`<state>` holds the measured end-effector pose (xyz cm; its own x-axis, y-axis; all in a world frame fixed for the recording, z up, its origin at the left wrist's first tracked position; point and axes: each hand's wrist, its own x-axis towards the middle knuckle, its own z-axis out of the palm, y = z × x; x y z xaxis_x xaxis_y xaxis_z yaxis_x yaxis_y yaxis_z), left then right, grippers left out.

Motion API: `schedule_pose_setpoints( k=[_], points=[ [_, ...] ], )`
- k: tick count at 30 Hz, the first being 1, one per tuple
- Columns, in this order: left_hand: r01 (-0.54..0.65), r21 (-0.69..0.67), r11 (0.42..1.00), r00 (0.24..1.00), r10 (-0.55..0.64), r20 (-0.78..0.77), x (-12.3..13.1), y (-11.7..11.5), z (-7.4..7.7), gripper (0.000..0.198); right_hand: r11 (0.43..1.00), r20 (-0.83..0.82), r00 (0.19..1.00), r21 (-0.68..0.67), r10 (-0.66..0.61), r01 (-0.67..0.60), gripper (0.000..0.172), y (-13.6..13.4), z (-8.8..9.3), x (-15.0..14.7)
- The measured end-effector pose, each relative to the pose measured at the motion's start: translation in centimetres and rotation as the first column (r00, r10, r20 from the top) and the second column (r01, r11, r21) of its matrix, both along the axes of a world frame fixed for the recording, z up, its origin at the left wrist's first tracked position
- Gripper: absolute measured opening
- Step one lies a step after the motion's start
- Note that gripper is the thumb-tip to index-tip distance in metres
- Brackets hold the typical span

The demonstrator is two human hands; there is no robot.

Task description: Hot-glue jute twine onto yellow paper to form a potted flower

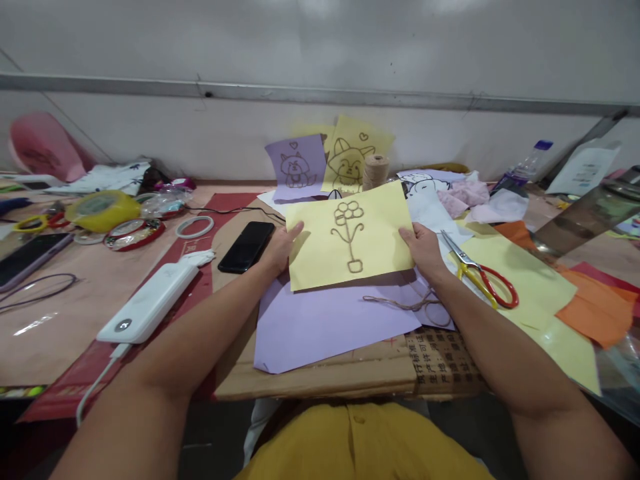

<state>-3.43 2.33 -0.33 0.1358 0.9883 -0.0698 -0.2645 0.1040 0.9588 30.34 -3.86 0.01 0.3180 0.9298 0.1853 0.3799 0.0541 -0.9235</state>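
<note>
A yellow sheet (315, 247) with a potted flower outlined in brown twine is held up between my two hands. My left hand (284, 248) grips its left edge, thumb on the front face. At the right edge, my right hand (424, 248) pinches it the same way. Beneath lies a purple sheet (325, 330) on the cardboard (370, 373), with a loose piece of twine (395, 303) on it. Scissors (480, 270) with red and yellow handles rest to the right of my right hand. The fingers behind the sheet are hidden.
A black phone (247, 247) and white power bank (150, 303) lie left. Behind stand a twine spool (375, 172) and purple (295, 165) and yellow (353, 150) drawings. Tape rolls (103, 212) sit far left; a bottle (590, 213), orange cloth (597, 303) and yellow paper (560, 333) are right.
</note>
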Motion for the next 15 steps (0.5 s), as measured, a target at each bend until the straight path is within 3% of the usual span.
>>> schedule_pose_setpoints(
  k=[6,10,13,15],
  points=[
    [0.134,-0.177,0.975,0.985,-0.150,-0.082,-0.7,0.7,1.1,0.028,0.977,0.063,0.996,-0.209,0.057,-0.043,0.032,-0.4,2.2,0.7],
    [0.245,-0.252,0.936,0.953,-0.280,-0.115,-1.3,0.6,2.0,0.039,0.955,0.067,0.991,-0.282,0.119,-0.095,0.033,-0.7,2.9,1.3],
    [0.348,-0.283,0.894,0.892,-0.409,-0.193,-1.7,0.3,3.0,0.047,0.942,0.117,0.979,-0.313,0.165,-0.121,0.038,-0.8,3.2,1.8],
    [0.357,-0.294,0.887,0.838,-0.443,-0.318,-2.0,0.4,3.7,0.041,0.936,0.182,0.965,-0.330,0.188,-0.120,0.040,-0.9,3.4,2.2]
  ],
)
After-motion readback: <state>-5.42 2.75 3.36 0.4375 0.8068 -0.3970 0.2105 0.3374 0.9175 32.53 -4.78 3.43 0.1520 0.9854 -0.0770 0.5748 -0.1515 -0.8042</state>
